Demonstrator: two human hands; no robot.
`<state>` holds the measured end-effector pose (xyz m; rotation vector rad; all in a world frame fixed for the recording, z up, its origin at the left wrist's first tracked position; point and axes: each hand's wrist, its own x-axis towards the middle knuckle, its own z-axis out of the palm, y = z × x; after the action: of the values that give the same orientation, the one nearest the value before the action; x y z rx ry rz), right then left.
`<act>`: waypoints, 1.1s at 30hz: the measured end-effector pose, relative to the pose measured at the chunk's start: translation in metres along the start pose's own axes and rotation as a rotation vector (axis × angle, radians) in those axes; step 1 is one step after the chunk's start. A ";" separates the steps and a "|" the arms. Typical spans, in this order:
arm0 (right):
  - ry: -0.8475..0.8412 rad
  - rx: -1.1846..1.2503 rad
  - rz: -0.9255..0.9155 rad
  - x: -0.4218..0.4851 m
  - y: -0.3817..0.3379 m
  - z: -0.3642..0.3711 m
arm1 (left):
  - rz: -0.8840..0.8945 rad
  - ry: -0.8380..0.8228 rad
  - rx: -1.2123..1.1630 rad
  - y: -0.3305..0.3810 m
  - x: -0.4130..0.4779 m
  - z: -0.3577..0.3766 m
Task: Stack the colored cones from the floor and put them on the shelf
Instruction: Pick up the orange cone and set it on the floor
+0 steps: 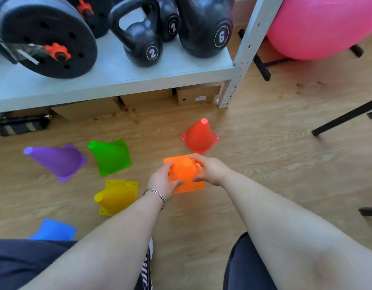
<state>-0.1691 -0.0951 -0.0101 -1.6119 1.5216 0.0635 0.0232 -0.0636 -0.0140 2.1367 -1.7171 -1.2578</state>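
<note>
Head view, hands: the left hand (163, 181) and the right hand (210, 169) are both curled around the orange plastic cone (185, 173), one on each side, fingers and thumbs pressed to its body; neither hand is spread flat.
Head view, wrist: a thin silver bangle (155, 194) circles the left wrist.
Head view, orange cone: it sits near the middle of the frame, tip pointing up toward the camera, its square base flange showing at 12 and 6 o'clock of the hands; whether the base touches the wooden floor (264, 164) I cannot tell.
Head view, red plastic cone (199, 136): upright on the floor at 1 o'clock of the orange cone, just beside it.
Head view, green plastic cone (112, 156): at 10 o'clock of the hands, standing on its base.
Head view, purple plastic cone (57, 162): at 9 o'clock of the green one, close by.
Head view, yellow plastic cone (116, 196): at 8 o'clock of the hands, just left of the left forearm.
Head view, blue plastic cone (53, 230): low at 8 o'clock, partly cut off by the person's dark trouser leg (24, 262).
Head view, grey metal shelf (109, 80): across the top at 11 o'clock, carrying black kettlebells (143, 42) and black weight plates (47, 40).
Head view, under the shelf: brown cardboard boxes (197, 95).
Head view, pink exercise ball (323, 24): at 2 o'clock, beyond the shelf post.
</note>
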 end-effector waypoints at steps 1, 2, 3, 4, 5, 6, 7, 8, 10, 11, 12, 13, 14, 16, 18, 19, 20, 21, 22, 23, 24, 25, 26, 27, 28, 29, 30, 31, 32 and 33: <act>0.016 0.019 -0.007 0.000 -0.004 -0.009 | 0.019 0.015 0.003 0.007 0.002 -0.008; 0.030 0.032 -0.016 0.001 -0.009 -0.018 | 0.037 0.032 0.002 0.013 0.004 -0.016; 0.047 0.041 -0.028 0.001 -0.013 -0.027 | 0.051 0.047 -0.002 0.019 0.006 -0.023; 0.062 0.046 -0.041 0.001 -0.018 -0.037 | 0.064 0.063 -0.011 0.025 0.007 -0.030; 0.071 0.050 -0.052 0.000 -0.023 -0.047 | 0.075 0.080 -0.027 0.031 0.007 -0.037; 0.079 0.048 -0.061 -0.001 -0.028 -0.057 | 0.084 0.097 -0.043 0.037 0.008 -0.043; 0.083 0.042 -0.071 -0.002 -0.034 -0.067 | 0.092 0.111 -0.057 0.043 0.009 -0.050; 0.083 0.043 -0.077 -0.003 -0.039 -0.077 | 0.101 0.122 -0.064 0.050 0.009 -0.056; 0.081 0.087 -0.085 -0.004 -0.049 -0.098 | 0.131 0.137 -0.070 0.064 0.013 -0.067; 0.086 0.110 -0.088 -0.005 -0.053 -0.108 | 0.149 0.141 -0.076 0.071 0.016 -0.073; 0.098 0.109 -0.088 -0.005 -0.056 -0.118 | 0.173 0.145 -0.084 0.080 0.020 -0.080; 0.118 0.079 -0.092 -0.005 -0.058 -0.129 | 0.200 0.146 -0.089 0.088 0.024 -0.085; 0.144 0.045 -0.091 -0.005 -0.060 -0.138 | 0.232 0.145 -0.086 0.096 0.029 -0.090; 0.204 0.012 -0.073 -0.004 -0.061 -0.152 | 0.283 0.117 -0.066 0.113 0.041 -0.097; 0.258 0.023 -0.035 -0.001 -0.056 -0.157 | 0.327 0.075 -0.027 0.127 0.058 -0.101; 0.283 0.034 -0.016 0.001 -0.053 -0.157 | 0.351 0.056 0.008 0.131 0.067 -0.101; 0.306 0.047 0.006 0.003 -0.048 -0.155 | 0.373 0.036 0.047 0.134 0.076 -0.100; 0.325 0.063 0.027 0.006 -0.043 -0.153 | 0.390 0.011 0.080 0.136 0.086 -0.098; 0.338 0.083 0.050 0.010 -0.037 -0.149 | 0.400 -0.017 0.104 0.136 0.095 -0.095; 0.348 0.105 0.071 0.015 -0.031 -0.144 | 0.404 -0.055 0.124 0.136 0.105 -0.091; 0.358 0.126 0.095 0.021 -0.025 -0.137 | 0.408 -0.097 0.146 0.135 0.114 -0.087; 0.369 0.140 0.118 0.027 -0.020 -0.130 | 0.409 -0.135 0.169 0.132 0.124 -0.082; 0.378 0.146 0.145 0.035 -0.016 -0.123 | 0.413 -0.165 0.190 0.130 0.132 -0.078; 0.386 0.145 0.172 0.042 -0.012 -0.115 | 0.414 -0.188 0.205 0.126 0.139 -0.074; 0.396 0.141 0.196 0.049 -0.009 -0.108 | 0.418 -0.203 0.212 0.123 0.147 -0.070; 0.407 0.136 0.217 0.056 -0.005 -0.101 | 0.419 -0.212 0.211 0.119 0.155 -0.065; 0.418 0.134 0.234 0.062 -0.001 -0.094 | 0.419 -0.219 0.211 0.116 0.162 -0.060; 0.429 0.139 0.249 0.068 0.002 -0.089 | 0.420 -0.227 0.213 0.113 0.169 -0.056; 0.437 0.148 0.262 0.073 0.006 -0.084 | 0.423 -0.238 0.217 0.111 0.175 -0.052; 0.441 0.156 0.275 0.077 0.009 -0.079 | 0.426 -0.253 0.222 0.109 0.181 -0.048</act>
<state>-0.1986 -0.2020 -0.0119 -1.3390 2.0259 -0.2702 -0.0256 -0.2750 -0.0151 1.6223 -2.3564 -1.3007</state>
